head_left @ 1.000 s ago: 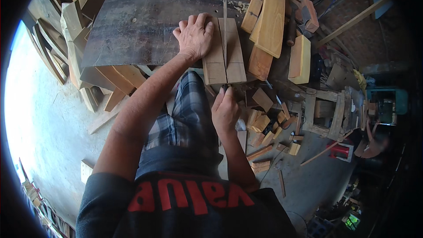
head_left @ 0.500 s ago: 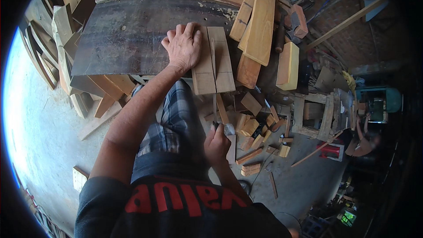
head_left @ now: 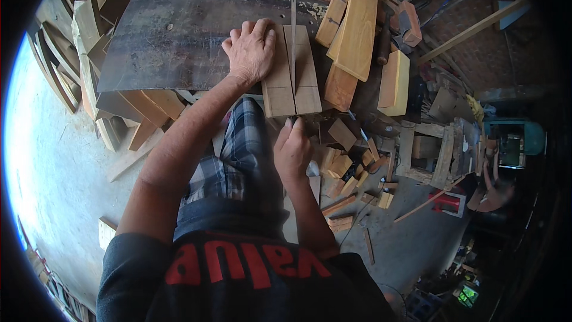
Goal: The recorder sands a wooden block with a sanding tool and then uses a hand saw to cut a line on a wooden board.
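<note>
head view, upper middle of the frame: left hand [head_left: 250, 50] pressed flat, fingers [head_left: 247, 30] spread and released, on the left half of a pale wooden board [head_left: 280, 77] lying on the dark desk [head_left: 173, 42]. thin metal blade [head_left: 293, 42] stood in the lengthwise cut, running from the far end of the board toward its near edge.

just below the board's near edge: right hand [head_left: 293, 152] hovering close, fingers curled together with the tips pointing up at the end grain; whether anything small was pinched there, cannot tell.

as a judgement on doing this well: best kept steady with the flat palm well left of the blade line, board pinned so neither half shifts, right hand aligned with the cut before any push or pull, fingertips held clear of the slot.

upper right of the frame: long plank [head_left: 357, 24] laid slanted over other offcuts beside the board, a yellowish block [head_left: 394, 80] further right.

lower right: scattered wood scraps [head_left: 345, 167] on the floor, a small open wooden crate [head_left: 429, 149] among them; contents too small to tell. no other container made out.
</note>
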Demonstrator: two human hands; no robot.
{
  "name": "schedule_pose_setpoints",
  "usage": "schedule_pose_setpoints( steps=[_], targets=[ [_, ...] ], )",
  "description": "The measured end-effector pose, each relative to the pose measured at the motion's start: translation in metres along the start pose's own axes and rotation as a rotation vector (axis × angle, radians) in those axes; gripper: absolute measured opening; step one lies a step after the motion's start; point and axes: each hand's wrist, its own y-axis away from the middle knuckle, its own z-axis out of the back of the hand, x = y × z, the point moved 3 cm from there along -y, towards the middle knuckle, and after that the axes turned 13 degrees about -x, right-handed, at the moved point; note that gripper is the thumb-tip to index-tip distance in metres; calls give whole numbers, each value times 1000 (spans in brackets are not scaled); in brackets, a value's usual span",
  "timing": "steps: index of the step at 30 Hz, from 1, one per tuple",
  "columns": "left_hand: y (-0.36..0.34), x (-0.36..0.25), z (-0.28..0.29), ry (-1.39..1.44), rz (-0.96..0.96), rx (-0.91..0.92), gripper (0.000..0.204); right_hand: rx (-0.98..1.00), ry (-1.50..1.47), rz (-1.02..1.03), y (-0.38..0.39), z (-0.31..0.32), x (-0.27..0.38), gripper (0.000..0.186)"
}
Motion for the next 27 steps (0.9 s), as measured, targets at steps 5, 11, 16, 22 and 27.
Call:
schedule_pose_setpoints(
  steps=[5,11,16,22,27],
  targets=[
    [1,1,-3,-5,-17,-72,34,-12,67,33,13,11,-5,19],
    [-1,5,-3,48,-57,-26,36,58,41,-42,7,1,-4,17],
    [-4,7,-3,32,-13,-75,35,-111,27,132,20,8,-7,17],
    [-5,8,-1,57,-54,-85,35,105,72,-63,18,-10,-17,18],
    [-5,9,-3,32,-23,-54,36,-142,77,217,15,0,-8,18]
  ],
)
